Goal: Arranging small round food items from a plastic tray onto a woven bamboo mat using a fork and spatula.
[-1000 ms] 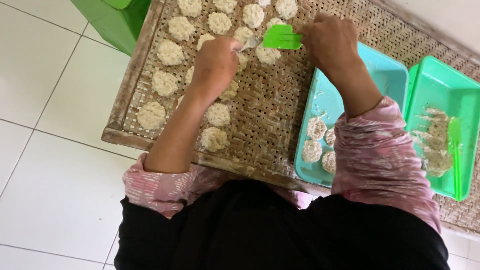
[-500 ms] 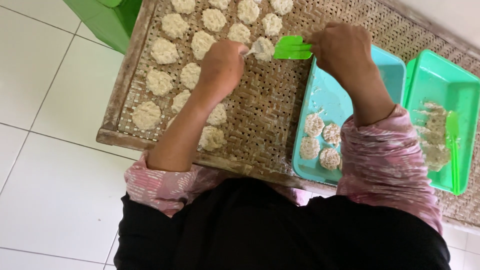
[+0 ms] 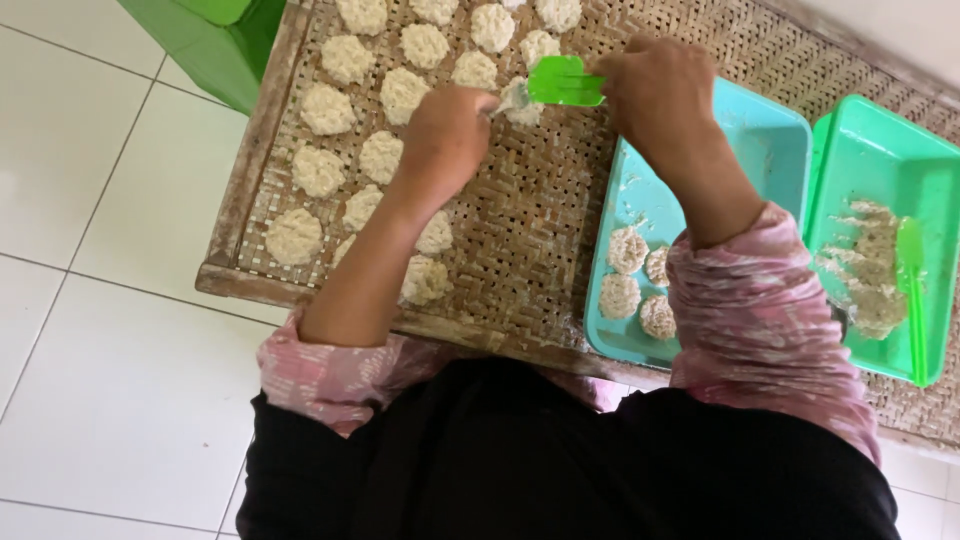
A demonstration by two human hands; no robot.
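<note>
Half a second on, the person's left hand and right hand had stayed at the far middle of the woven bamboo tray, while the whole scene sat slightly lower and nearer in the head view than before. The right hand was closed around a bright green spatula, its blade level and touching a pale rice patty; the left hand, fingers curled narrow, met the same patty from the other side, though whether it gripped anything could not be made out. Rows of similar patties filled the tray's left half up to its wooden edge; the weave between the forearms lay bare. Just right of the tray, a turquoise tub held four patties in its near corner. Beside it, a green tub held a loose heap of rice mix and a second green spatula. White floor tiles lay to the left.
</note>
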